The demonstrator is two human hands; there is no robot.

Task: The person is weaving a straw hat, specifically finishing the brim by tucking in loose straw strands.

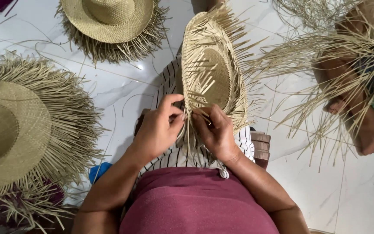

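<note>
At the far left, a large pale woven straw hat with a wide fringe of loose strands [18, 125] lies on the white marble-look tiled floor [122, 86], partly over some purple fibres [5, 208]. Above it, near the top edge, lies a second, smaller woven straw hat with a shaggy unfinished brim [109, 21]. A small blue object [98, 170] peeks out beside the person's left forearm. The left hand [159, 128] pinches the lower rim of an unfinished pale straw hat held on edge [211, 73], its fingers closed on the straw strands there. This hat stands tilted over the person's lap, above a black-and-white striped cloth [169, 156], hollow crown facing the camera. The right hand [215, 132] grips the same rim just beside the left, fingertips clamped on strands. At the far right, another person's bare legs [360, 117] sit under a loose bundle of long straw strands [334, 65].
</note>
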